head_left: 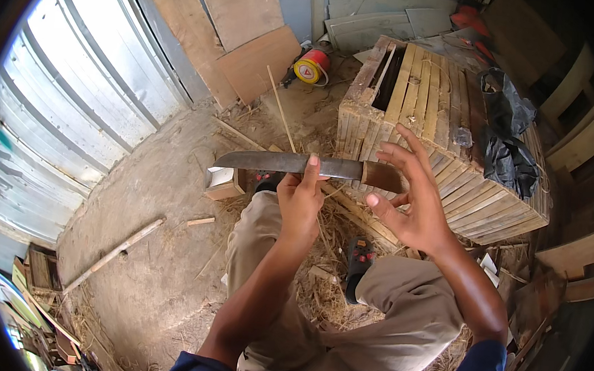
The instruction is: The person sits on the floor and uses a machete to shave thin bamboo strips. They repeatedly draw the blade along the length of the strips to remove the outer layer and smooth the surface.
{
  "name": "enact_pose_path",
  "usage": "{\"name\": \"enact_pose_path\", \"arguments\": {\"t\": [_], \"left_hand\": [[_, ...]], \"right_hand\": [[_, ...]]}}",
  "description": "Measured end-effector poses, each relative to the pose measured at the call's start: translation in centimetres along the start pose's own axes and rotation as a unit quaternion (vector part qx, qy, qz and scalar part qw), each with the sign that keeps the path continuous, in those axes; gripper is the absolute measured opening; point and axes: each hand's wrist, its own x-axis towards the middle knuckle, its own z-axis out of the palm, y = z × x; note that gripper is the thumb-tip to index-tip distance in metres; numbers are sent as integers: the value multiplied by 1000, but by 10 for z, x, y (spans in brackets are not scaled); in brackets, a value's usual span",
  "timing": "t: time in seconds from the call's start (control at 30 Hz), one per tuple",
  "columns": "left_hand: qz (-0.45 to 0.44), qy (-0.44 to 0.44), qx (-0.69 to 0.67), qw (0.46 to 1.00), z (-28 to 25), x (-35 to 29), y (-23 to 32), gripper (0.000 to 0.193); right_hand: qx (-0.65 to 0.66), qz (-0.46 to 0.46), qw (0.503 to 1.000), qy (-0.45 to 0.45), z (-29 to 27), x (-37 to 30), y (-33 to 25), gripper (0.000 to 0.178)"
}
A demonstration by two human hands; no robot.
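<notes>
A machete [264,161] with a dark metal blade lies level in front of me, its tip toward the left. My left hand [301,196] grips the blade near its middle, thumb across the flat face and fingers behind. The brown wooden handle [382,177] points right. Beside its end is my right hand [413,194], fingers spread and thumb apart, not wrapped round it. Whether the right fingers touch the handle's end I cannot tell. Below the machete are my knees in tan trousers [399,296].
A slatted wood or bamboo crate [413,97] stands at right, with black plastic bags [509,159] on it. A red and yellow bucket [311,68] sits by leaning boards [257,59]. A pole [113,255], sticks and shavings litter the floor. Corrugated metal sheeting [76,87] walls the left.
</notes>
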Motion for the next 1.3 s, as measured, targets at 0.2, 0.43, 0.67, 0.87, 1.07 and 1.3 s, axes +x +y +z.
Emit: {"name": "enact_pose_path", "arguments": {"t": [0.2,0.43,0.67,0.87,1.07,1.3], "left_hand": [[4,-60,47,997,-8,0,-5,36],[90,-42,117,988,-5,2,-4,41],[8,-55,63,996,-7,2,7,28],[4,-80,89,993,-2,0,2,32],[-5,-135,-21,991,-9,4,15,39],[-29,-170,-1,985,-6,2,13,33]], "right_hand": [[149,134,980,0,1,5,36,88],[-14,141,970,195,-39,19,68,71],[-150,45,988,-2,-27,-1,48,65],[-184,121,964,-147,-3,3,31,54],[-57,174,983,12,-8,5,36,27],[-33,169,983,57,-11,6,48,28]]}}
